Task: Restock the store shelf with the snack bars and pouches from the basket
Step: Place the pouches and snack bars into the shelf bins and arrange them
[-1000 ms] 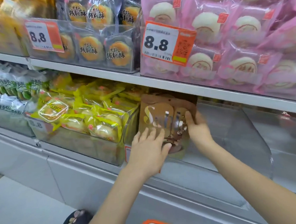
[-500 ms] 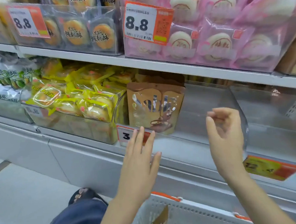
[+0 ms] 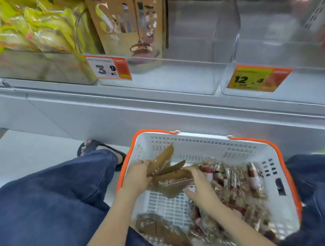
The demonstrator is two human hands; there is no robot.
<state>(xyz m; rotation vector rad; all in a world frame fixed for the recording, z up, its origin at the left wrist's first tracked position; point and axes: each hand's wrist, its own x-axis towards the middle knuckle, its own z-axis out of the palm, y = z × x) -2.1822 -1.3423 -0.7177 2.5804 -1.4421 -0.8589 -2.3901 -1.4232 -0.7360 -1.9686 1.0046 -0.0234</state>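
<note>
Both hands are working inside the basket (image 3: 275,173) w/ the brown pouches (image 3: 170,176) between them. Left hand (image 3: 137,176) is gripping their left ends, fingers curled round; right hand (image 3: 196,181) is closing its grip on the right end of the front pouch. Long axes are running left-right, tilted up. The shelf (image 3: 174,78) slot w/ the standing pouch (image 3: 131,26) lies straight ahead & above.

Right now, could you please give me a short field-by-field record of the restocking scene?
left hand: grips brown pouches in the basket
right hand: on the same pouches, fingers curled at their edge
basket: white, orange rim, on the floor
snack bars: piled in the basket's right half
shelf bin, 3.9 tag: one brown pouch standing
shelf bin, 12.4 tag: looks empty
</note>
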